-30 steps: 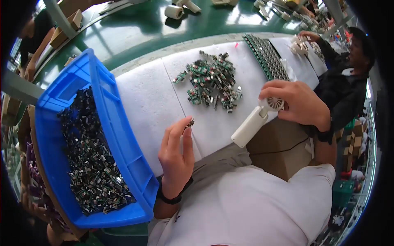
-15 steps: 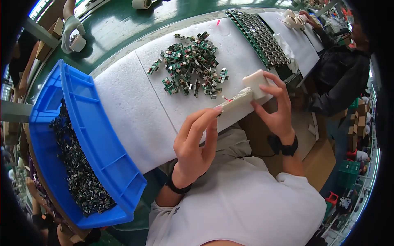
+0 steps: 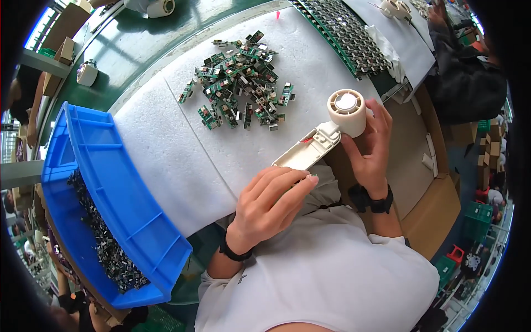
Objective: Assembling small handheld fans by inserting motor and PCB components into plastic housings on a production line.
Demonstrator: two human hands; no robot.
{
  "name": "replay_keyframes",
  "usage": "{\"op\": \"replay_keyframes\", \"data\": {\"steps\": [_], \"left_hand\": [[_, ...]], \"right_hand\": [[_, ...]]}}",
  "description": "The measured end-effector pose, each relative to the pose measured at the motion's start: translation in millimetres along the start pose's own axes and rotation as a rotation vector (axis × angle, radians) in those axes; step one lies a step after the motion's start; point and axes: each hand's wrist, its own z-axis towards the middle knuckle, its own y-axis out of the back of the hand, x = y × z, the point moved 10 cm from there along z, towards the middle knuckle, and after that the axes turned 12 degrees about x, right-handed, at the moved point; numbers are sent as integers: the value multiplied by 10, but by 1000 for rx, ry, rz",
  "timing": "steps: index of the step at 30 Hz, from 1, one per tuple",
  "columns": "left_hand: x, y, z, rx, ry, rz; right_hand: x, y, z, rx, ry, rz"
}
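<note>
Head camera view: a person's right hand (image 3: 371, 146), right of centre in the frame, grips a cream handheld fan (image 3: 329, 131) by its round head, thumb below and fingers along the right side. The fan's handle lies open like a shallow tray, slanting down toward the middle of the frame, with a bit of red wire (image 3: 306, 140) showing inside. At lower centre, the left hand (image 3: 268, 202) has its fingers bunched at the handle's low end — pinching a small green piece (image 3: 311, 176), mostly hidden by the fingertips. Above centre, a loose heap of circuit boards (image 3: 240, 83) rests on a white foam sheet (image 3: 177, 160) laid over a green desk (image 3: 124, 66). A blue bin (image 3: 127, 182) fills the left side, small dark parts (image 3: 119, 265) inside it. Cardboard (image 3: 434, 221) stands at lower right — a co-worker's dark sleeve (image 3: 464, 77) shows at upper right.
</note>
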Motion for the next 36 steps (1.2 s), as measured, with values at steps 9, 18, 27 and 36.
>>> {"op": "replay_keyframes", "data": {"steps": [9,18,27,36], "left_hand": [[-86,-473,13,159,-102,183],[-60,-455,146,105,-50,-37],[-56,-288,145,30,-23,-127],[213,-393,299,97,24,-253]], "right_hand": [[193,124,88,-41,-21,-489],[528,-202,171,443,-193,-274],[612,-355,389,486,152,-481],[194,-271,517,207,-177,-267]]}}
